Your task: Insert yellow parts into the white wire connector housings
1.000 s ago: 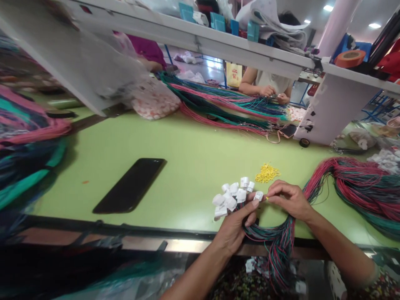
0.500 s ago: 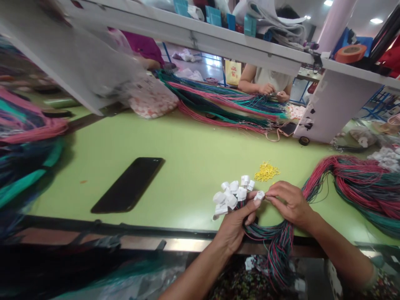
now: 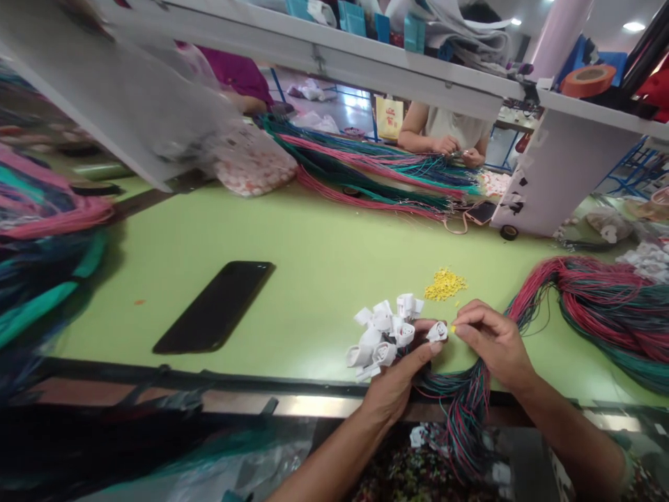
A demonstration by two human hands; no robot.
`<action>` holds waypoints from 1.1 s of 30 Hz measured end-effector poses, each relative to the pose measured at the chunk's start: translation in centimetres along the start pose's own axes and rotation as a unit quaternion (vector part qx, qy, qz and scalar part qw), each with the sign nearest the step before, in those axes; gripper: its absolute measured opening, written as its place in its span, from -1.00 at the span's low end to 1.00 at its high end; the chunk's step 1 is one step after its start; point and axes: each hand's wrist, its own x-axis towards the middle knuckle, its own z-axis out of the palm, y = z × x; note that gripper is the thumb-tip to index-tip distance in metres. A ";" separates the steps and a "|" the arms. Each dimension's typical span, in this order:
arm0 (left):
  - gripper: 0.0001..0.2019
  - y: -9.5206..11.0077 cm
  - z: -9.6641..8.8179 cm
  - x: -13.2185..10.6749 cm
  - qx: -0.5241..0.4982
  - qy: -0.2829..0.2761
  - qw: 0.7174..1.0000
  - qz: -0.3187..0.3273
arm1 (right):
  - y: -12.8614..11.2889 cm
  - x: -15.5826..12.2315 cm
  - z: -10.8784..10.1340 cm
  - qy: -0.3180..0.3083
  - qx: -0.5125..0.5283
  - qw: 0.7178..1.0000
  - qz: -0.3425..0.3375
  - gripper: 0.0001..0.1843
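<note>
My left hand [image 3: 400,376] is closed round a bundle of thin wires [image 3: 460,401] whose ends carry several white plastic connectors [image 3: 383,317]. Between its thumb and fingers one white connector [image 3: 437,332] is held apart, its open face turned toward my right hand. My right hand [image 3: 494,341] pinches a tiny yellow piece [image 3: 454,329] at its fingertips, a short gap away from that connector. Just beyond the hands lies a small heap of yellow pieces [image 3: 445,284] on the green tabletop [image 3: 334,244]. The wires hang down over the table's near edge.
A black phone [image 3: 214,307] lies to the left. Red and green wire bundles [image 3: 601,307] fill the right side, and more wires [image 3: 366,164] lie at the back under a shelf [image 3: 313,52]. Across the table a person's hands [image 3: 460,150] work near them.
My right hand has drawn slightly back from the connector, and the yellow piece now shows at its fingertips. My left hand has turned the connectors so that their open faces show more.
</note>
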 end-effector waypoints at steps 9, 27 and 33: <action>-0.77 -1.2 -0.8 0.0 0.075 -0.027 0.994 0.075 | -0.2 -0.3 0.3 0.011 -0.084 0.995 -0.061 -0.89; -0.78 -0.8 -0.9 0.0 0.174 -0.050 0.980 0.081 | 0.4 -0.1 0.7 0.017 0.082 0.994 0.077 -0.92; -0.75 -1.1 -0.9 0.2 0.160 -0.072 0.983 0.056 | 0.3 0.0 0.9 0.026 0.125 0.986 0.107 -0.90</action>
